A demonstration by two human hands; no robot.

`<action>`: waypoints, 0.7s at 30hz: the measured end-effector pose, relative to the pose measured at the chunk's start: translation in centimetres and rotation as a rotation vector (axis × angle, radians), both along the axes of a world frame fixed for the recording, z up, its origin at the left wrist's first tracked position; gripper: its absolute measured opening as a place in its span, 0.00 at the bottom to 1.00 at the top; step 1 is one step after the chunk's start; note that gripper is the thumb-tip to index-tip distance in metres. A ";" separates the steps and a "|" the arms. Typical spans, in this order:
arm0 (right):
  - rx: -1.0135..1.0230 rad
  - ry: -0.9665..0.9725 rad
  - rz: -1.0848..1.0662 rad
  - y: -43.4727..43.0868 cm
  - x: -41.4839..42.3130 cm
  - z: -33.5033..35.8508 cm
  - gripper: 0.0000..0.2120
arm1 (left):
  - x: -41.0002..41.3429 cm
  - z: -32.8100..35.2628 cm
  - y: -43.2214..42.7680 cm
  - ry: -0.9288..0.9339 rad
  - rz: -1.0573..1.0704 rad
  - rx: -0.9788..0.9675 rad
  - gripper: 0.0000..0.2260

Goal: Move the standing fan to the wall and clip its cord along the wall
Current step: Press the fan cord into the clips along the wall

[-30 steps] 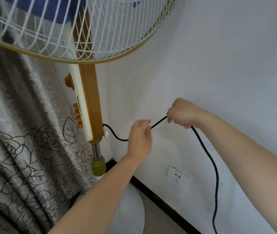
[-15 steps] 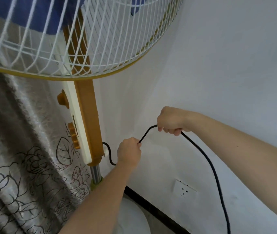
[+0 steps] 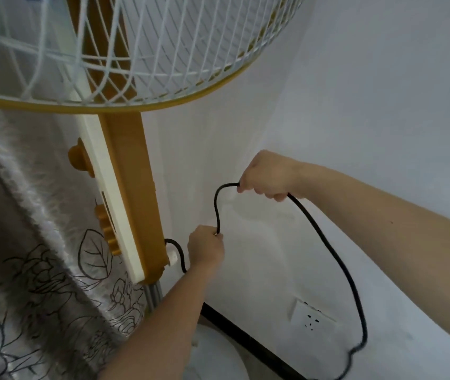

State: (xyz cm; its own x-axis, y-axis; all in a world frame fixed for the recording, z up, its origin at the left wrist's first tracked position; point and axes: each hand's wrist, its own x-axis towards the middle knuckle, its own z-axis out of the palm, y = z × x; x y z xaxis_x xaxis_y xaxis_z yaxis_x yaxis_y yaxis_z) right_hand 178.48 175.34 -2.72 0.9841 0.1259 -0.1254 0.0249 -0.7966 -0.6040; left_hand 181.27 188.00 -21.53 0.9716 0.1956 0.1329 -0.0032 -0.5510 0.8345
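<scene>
The standing fan (image 3: 125, 171) stands close to the white wall (image 3: 355, 105), its white wire cage filling the top left and its gold and cream control column below. A black cord (image 3: 336, 259) leaves the column's lower back. My left hand (image 3: 206, 249) grips the cord close to the column. From there the cord arches up to my right hand (image 3: 266, 178), which holds it against the wall, then loops down to the right toward the floor. No clip is visible.
A white wall socket (image 3: 310, 315) sits low on the wall below the cord loop. A black skirting strip (image 3: 245, 338) runs along the wall's foot. The fan's round white base (image 3: 215, 357) lies below. A grey flowered curtain (image 3: 40, 270) hangs at the left.
My hands have drawn apart vertically: the left dropped toward the column, the right stayed up at the wall, so the cord between them now arches steeply. The view has tilted upward.
</scene>
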 end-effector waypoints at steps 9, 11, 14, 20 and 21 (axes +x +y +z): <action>-0.033 -0.237 0.092 2.1 2.2 -3.1 0.14 | 2.2 -0.1 -0.8 -0.050 0.152 -0.314 0.19; -0.081 -0.276 0.095 2.5 2.5 -3.5 0.14 | 2.5 -0.3 -1.0 -0.045 0.197 -0.380 0.20; -0.093 -0.209 0.087 2.3 2.9 -3.4 0.13 | 2.7 -0.7 -1.4 -0.054 0.214 -0.427 0.15; 0.037 -0.235 0.032 1.7 3.5 -3.0 0.14 | 3.5 -0.5 -2.0 -0.066 0.217 -0.419 0.14; 0.031 -0.228 0.032 1.6 3.5 -3.1 0.13 | 3.7 -0.6 -2.1 -0.077 0.207 -0.397 0.15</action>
